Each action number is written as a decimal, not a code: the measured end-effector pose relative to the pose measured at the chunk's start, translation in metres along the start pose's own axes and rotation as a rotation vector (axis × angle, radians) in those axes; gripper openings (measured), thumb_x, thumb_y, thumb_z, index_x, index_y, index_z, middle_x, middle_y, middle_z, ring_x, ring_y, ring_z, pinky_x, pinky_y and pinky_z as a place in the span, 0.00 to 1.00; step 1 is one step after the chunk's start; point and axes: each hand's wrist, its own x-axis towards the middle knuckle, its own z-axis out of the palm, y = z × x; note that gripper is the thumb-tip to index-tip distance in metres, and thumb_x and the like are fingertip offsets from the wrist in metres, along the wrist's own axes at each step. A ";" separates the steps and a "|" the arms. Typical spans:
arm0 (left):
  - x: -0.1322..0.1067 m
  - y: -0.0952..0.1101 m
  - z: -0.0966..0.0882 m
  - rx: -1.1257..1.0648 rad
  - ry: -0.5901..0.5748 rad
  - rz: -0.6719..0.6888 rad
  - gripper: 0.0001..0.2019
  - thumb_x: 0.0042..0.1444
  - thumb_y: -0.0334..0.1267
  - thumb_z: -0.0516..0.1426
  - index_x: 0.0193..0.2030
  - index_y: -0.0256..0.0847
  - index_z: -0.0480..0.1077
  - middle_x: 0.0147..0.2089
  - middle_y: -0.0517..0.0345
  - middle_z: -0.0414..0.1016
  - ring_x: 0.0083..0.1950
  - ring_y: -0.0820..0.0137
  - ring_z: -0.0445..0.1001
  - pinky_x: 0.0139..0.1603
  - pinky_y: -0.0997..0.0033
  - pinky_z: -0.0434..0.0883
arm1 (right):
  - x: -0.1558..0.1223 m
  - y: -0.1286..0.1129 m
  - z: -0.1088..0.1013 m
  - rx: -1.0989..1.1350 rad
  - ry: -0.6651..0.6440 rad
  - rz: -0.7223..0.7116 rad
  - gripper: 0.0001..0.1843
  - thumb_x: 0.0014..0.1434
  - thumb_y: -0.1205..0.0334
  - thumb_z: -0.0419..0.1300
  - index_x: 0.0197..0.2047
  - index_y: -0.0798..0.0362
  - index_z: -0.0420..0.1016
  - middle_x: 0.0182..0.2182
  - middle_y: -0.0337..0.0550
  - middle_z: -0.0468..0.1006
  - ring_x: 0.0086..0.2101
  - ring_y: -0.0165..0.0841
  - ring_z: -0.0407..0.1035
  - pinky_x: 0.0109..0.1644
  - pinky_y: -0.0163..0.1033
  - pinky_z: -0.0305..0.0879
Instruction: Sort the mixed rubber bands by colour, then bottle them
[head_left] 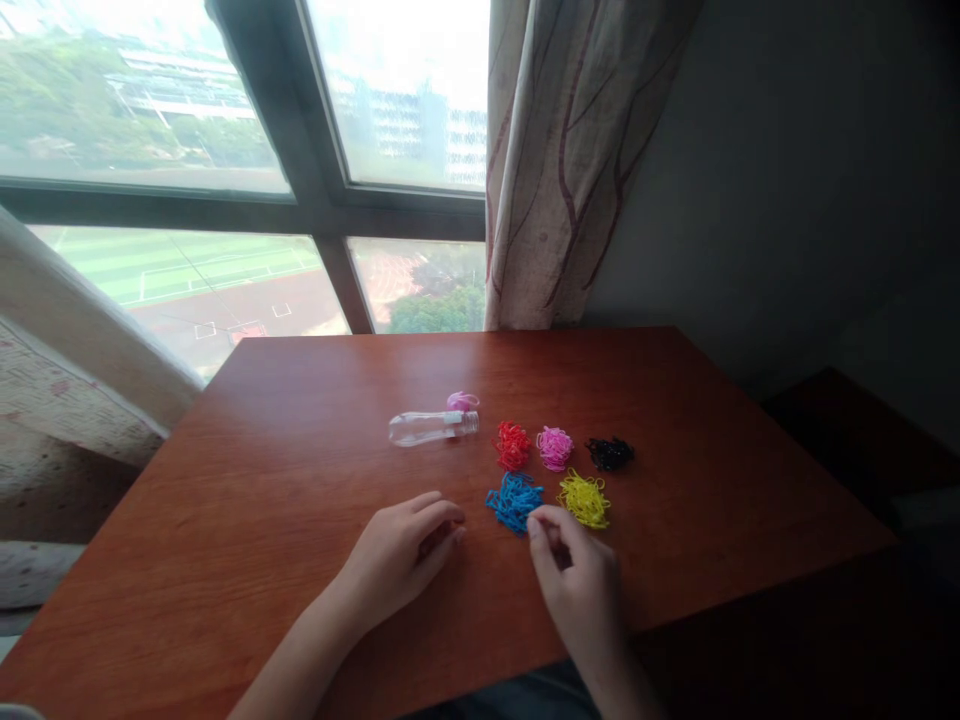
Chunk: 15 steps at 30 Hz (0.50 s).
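Observation:
My right hand [574, 570] has its thumb and forefinger pinched together at the right edge of a pile of small blue loops [513, 502]. Whatever lies between those fingertips is too small to make out. To the left of that pile, my left hand [405, 550] rests on the table with fingers loosely curled, the thumb a little apart from them. Nothing shows in its grasp. Beyond the blue pile are similar heaps of red loops [513, 446] and pink loops [555, 448]. Yellow loops [585, 499] lie just past my right knuckles, and black loops [610, 454] farther right.
A clear plastic bottle [421, 428] lies on its side, its uncapped mouth pointing right. Behind its neck sits a small pink-purple bunch [463, 401]. The brown wooden table [300, 440] meets a window [319, 210] and a patterned curtain [566, 170] at the back.

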 end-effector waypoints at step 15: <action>0.002 0.004 -0.003 0.050 -0.023 -0.032 0.08 0.64 0.38 0.52 0.43 0.44 0.72 0.35 0.58 0.74 0.31 0.72 0.72 0.31 0.76 0.66 | 0.087 0.124 -0.080 -0.109 0.217 0.267 0.27 0.58 0.38 0.58 0.42 0.57 0.78 0.30 0.49 0.79 0.28 0.37 0.72 0.32 0.38 0.66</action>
